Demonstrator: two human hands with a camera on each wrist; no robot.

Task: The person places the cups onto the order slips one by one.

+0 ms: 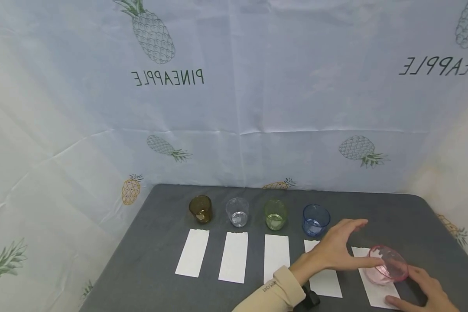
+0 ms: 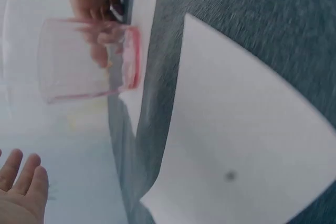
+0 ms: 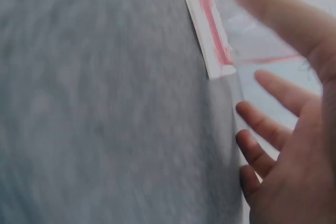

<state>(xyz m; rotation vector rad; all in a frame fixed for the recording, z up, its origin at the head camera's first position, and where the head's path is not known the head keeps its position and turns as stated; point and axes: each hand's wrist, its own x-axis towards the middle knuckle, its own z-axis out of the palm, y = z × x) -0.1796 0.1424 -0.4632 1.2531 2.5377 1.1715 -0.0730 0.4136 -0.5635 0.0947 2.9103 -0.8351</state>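
Only from the head view, make out left to right along the bench (image 1: 140, 264) a brown glass (image 1: 200, 209), clear glass (image 1: 237, 212), green glass (image 1: 275, 215) and blue glass (image 1: 316, 220), contents too small to tell, beyond four white paper strips (image 1: 193, 252). Farther right, see the left grip (image 1: 337, 247) with thumb and fingers apart, the pink glass (image 1: 388, 266) upright on a fifth strip (image 1: 378, 294), and the right grip (image 1: 434, 294), likewise apart. In the left wrist view, notice right fingers through the pink wall; cannot tell whether touching.
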